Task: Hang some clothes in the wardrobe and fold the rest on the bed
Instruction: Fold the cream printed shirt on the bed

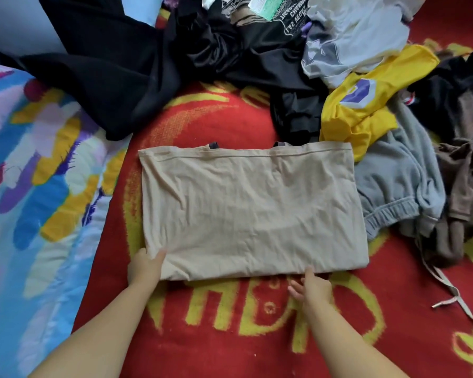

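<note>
A beige garment lies folded flat as a rectangle on the red blanket in the middle of the bed. My left hand grips its near left corner, thumb on top of the cloth. Just below the fold, my right hand touches the near edge right of centre, thumb on the cloth and fingers spread. Beyond the beige piece lies a heap of unfolded clothes: black garments, a yellow shirt, a light grey shirt and grey sweatpants.
A colourful patterned quilt covers the left side of the bed. Brown clothes and more dark pieces lie at the right edge, with a pale drawstring trailing over the red blanket. No wardrobe is in view.
</note>
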### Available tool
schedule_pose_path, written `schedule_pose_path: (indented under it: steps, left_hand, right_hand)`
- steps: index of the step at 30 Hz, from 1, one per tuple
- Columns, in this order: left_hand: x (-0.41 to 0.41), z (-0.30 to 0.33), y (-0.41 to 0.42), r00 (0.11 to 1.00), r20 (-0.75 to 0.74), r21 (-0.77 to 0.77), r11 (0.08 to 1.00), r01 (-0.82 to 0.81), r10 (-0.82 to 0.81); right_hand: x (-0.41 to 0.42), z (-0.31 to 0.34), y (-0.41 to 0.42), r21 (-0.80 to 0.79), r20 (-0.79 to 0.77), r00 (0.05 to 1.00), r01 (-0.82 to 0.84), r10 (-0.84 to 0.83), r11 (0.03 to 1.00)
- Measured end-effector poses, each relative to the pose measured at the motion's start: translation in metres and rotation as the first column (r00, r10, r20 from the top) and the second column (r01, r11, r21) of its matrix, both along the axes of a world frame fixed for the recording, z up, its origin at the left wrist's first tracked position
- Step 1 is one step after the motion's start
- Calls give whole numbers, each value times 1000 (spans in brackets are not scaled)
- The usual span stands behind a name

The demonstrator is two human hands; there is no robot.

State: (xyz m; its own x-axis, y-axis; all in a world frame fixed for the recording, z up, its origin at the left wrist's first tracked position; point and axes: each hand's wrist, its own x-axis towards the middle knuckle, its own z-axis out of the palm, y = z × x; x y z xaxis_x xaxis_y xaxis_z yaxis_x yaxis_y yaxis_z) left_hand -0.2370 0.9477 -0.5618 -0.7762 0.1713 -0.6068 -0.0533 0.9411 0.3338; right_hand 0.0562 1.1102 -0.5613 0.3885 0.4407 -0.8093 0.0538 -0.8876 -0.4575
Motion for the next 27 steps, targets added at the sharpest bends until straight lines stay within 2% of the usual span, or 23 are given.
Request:
schedule_pose_path:
  steps: [2, 4, 7, 11, 14, 17, 19, 21, 23, 25, 27]
  left_hand:
    - [-5, 2, -7, 999, 20, 89, 995, -44, 43]
    - [-8, 7, -16, 996, 47, 178, 980, -85, 78]
    - [-9, 12, -37, 997, 43, 220, 972, -78, 70]
    - [1, 12, -73, 998, 5, 177, 982, -66, 66]
    - [10, 10, -95, 998, -44, 60, 998, -35, 37]
    - [16, 11, -105, 998, -64, -57, 998, -17, 13]
    - [19, 13, -100, 997, -62, -86, 995, -54, 49]
    - [21, 18, -93, 991, -81, -92, 989, -115, 108]
    - [23, 23, -87, 981, -131, -64, 986, -151, 142]
    - [27, 28, -81, 969, -148, 25, 980, -195, 197]
    - [31, 34, -74, 952, -123, 168, 952, -256, 278]
  right_hand:
    - [4, 4, 15, 44, -19, 993, 113, -112, 993]
    - [11, 7, 32, 79, 42, 989, 139, -143, 987]
    - [22, 12, 50, 97, 75, 986, 144, -152, 985]
    - [39, 17, 36, 110, 71, 991, 109, -118, 988]
    - [53, 18, 6, 48, 26, 994, 103, -104, 994]
    - [64, 24, -8, -18, -133, 979, 154, -155, 988]
    - [63, 31, 0, 36, -258, 955, 158, -144, 987]
    - [52, 42, 10, 191, -296, 955, 66, -6, 979]
    - [31, 57, 16, 375, -158, 959, -162, 235, 913]
    - [0, 79, 15, 542, -23, 878, -391, 478, 744]
    - [-40, 99, 5, 631, 63, 735, -553, 675, 543]
